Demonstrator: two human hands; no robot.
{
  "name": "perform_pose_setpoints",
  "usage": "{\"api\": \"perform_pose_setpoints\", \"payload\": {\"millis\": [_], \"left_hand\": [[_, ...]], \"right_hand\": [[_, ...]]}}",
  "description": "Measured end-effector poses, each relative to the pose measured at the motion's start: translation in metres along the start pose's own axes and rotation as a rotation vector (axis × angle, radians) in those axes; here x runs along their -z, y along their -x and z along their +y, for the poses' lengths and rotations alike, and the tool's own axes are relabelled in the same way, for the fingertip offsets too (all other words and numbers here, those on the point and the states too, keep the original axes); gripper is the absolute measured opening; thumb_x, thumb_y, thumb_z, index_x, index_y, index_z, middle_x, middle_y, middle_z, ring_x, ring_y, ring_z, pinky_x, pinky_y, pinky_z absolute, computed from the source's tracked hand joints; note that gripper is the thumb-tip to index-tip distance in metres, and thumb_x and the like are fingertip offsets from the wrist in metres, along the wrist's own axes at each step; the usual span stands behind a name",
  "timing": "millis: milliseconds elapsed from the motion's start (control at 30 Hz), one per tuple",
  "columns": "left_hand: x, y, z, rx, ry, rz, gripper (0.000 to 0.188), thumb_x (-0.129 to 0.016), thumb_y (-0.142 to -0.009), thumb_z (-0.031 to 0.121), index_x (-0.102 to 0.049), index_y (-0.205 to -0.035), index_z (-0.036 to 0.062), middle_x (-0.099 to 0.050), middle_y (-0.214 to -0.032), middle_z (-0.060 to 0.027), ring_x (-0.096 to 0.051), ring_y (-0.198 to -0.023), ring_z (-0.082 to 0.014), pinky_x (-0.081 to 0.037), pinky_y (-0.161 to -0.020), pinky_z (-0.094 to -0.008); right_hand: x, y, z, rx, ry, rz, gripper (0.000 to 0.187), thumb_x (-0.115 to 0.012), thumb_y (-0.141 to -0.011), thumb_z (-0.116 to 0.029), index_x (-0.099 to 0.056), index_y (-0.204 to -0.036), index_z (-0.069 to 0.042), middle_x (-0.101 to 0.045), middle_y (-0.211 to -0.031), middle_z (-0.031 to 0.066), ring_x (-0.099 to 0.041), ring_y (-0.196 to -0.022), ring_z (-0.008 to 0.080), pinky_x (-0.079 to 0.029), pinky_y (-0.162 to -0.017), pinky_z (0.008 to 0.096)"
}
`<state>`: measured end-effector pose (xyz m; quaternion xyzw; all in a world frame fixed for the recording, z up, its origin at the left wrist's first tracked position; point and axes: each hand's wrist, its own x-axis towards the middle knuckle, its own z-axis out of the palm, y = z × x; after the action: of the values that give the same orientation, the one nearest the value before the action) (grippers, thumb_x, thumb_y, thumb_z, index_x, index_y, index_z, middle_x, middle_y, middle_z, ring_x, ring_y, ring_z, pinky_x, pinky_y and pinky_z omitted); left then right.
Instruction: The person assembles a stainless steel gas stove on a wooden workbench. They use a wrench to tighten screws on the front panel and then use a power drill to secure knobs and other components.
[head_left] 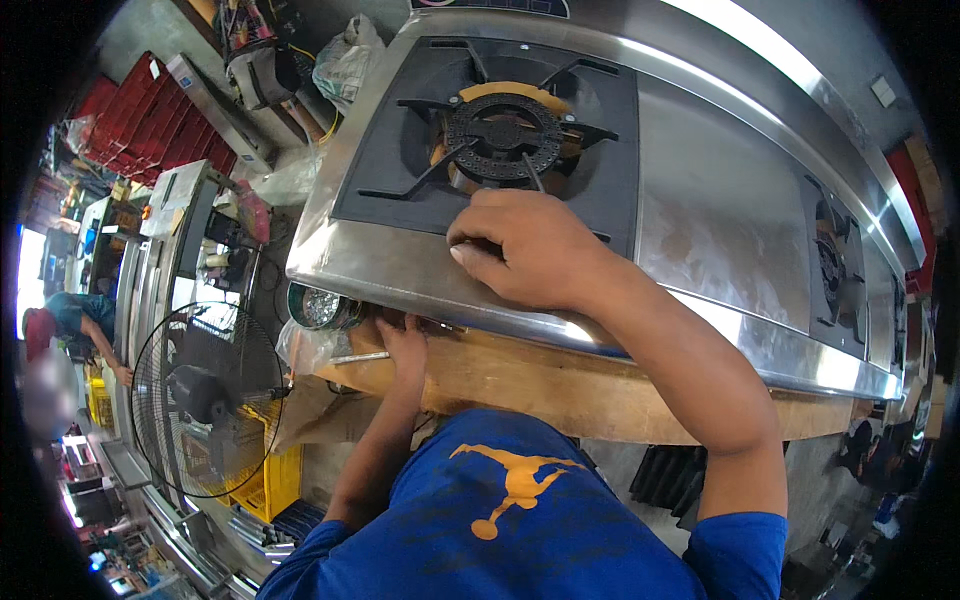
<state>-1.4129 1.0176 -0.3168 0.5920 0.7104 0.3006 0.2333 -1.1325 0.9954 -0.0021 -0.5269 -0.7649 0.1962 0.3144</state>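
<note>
In front of me stands a steel gas stove [725,200] with a round black burner [505,137] set in a dark recessed panel. My right hand [525,248] is curled closed over the stove's front strip, just short of the burner. Whether its fingers pinch something small cannot be made out. Lower down, my left hand [404,346] reaches to the wooden tabletop [560,375] under the stove's front edge, fingers stretched and apart. Beside it lie a thin metal rod [360,357] and a round tin [318,306] of small shiny metal pieces.
A black floor fan [205,398] stands at left, with a yellow crate [265,485] behind it. Red stacked trays [150,125] are at the far left. Another person [75,325] works there at a bench. A second burner [830,255] sits along the stove's right.
</note>
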Motion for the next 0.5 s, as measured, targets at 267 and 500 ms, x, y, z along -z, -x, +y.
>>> {"api": "perform_pose_setpoints", "payload": {"millis": [267,500], "left_hand": [[0.057,-0.004,0.057,0.463,1.111,-0.301,0.018,-0.054,-0.1,0.01,-0.05,-0.117,0.0046,-0.062,-0.09,-0.0051,-0.063,-0.082,-0.0149,-0.055,-0.067,-0.0291],[0.081,-0.032,0.072,0.737,1.329,-0.273,0.017,-0.049,-0.103,0.022,-0.061,-0.098,0.0108,-0.063,-0.086,0.0035,-0.061,-0.073,-0.0095,-0.053,-0.067,-0.0225]], "right_hand": [[0.003,-0.001,0.003,0.024,-0.005,0.013,0.018,-0.065,-0.089,-0.02,-0.07,-0.097,-0.004,-0.065,-0.092,0.0134,-0.064,-0.09,0.0338,-0.051,-0.079,0.0436],[-0.001,-0.002,0.004,0.012,-0.016,0.01,0.019,-0.064,-0.09,-0.02,-0.07,-0.097,-0.004,-0.065,-0.092,0.0133,-0.064,-0.09,0.0334,-0.051,-0.079,0.0433]]}}
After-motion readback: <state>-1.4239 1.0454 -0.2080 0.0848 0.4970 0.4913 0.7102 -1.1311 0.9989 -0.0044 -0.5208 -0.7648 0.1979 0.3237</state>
